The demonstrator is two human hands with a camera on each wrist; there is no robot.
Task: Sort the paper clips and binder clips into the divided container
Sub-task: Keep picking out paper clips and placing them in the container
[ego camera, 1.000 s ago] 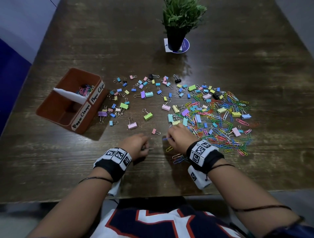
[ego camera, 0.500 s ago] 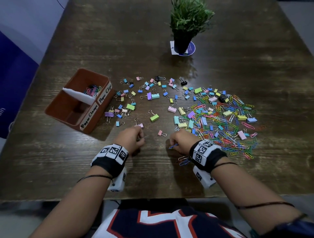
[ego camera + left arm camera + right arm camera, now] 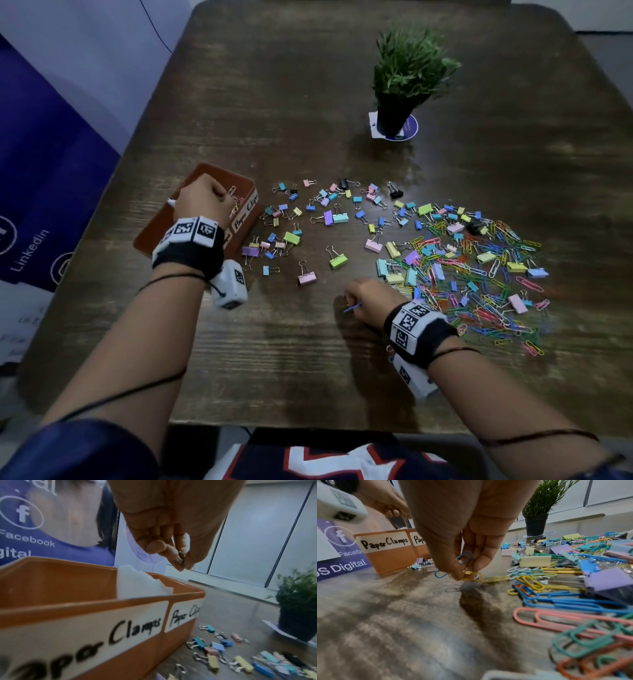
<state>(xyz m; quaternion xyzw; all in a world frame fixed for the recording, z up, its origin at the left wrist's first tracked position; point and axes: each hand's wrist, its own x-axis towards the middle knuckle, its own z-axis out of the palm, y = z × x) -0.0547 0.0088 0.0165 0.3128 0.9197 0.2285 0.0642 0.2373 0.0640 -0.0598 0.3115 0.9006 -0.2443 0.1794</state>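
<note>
two hands, left hand point(image 3: 202, 197) pinching one paper clip point(image 3: 181, 558), right hand point(image 3: 368, 298) two

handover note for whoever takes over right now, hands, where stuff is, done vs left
Left hand: over the orange divided container, pinching a paper clip above the "Paper Clips" compartment, not yet dropped.
Right hand: low at the near edge of the paper clip pile, pinching a blue paper clip and a yellow one.
Done: some paper clips lie in that compartment.
Left: most paper clips, and the binder clips scattered between container and pile. Whether the "Paper Clamps" side holds anything cannot be seen.
</note>
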